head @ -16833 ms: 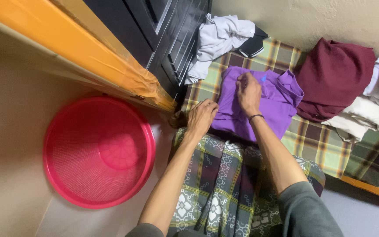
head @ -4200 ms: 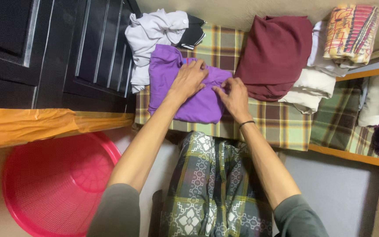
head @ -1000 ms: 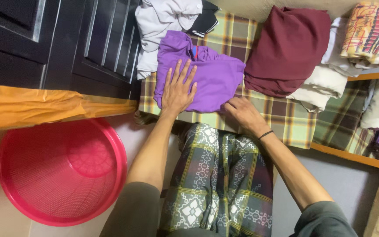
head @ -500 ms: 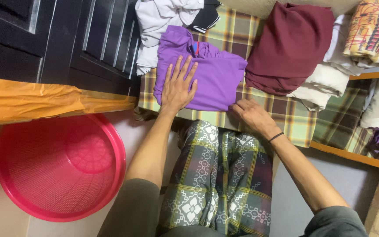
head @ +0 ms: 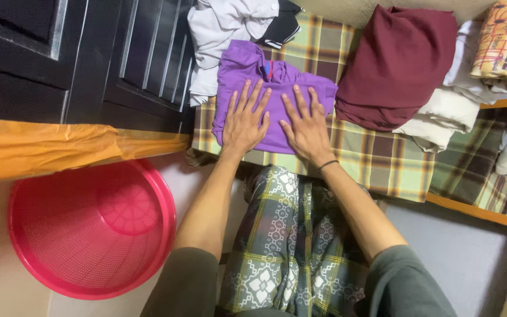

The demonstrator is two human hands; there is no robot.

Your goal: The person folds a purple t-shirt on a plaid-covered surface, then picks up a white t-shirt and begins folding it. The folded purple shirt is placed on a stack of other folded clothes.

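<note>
A folded purple shirt (head: 277,79) lies on a green and brown plaid cloth (head: 377,161) that covers a low platform. My left hand (head: 244,120) rests flat on the shirt's left half with the fingers spread. My right hand (head: 306,126) lies flat on the right half, fingers spread too, a dark band around its wrist. Both palms press on the shirt and hold nothing. My knees in a plaid sarong (head: 291,235) are just below the platform's edge.
A round pink mesh basket (head: 89,226) stands on the floor at lower left. A white garment (head: 224,23) and a dark one lie behind the shirt. A maroon garment (head: 403,58), cream folded clothes (head: 447,111) and a patterned bundle (head: 506,44) sit at right. A dark louvred door (head: 118,53) and an orange edge (head: 60,149) are at left.
My right hand has moved from the shirt's lower right corner up onto the shirt and now lies flat beside my left hand. The left hand has stayed flat on the shirt.
</note>
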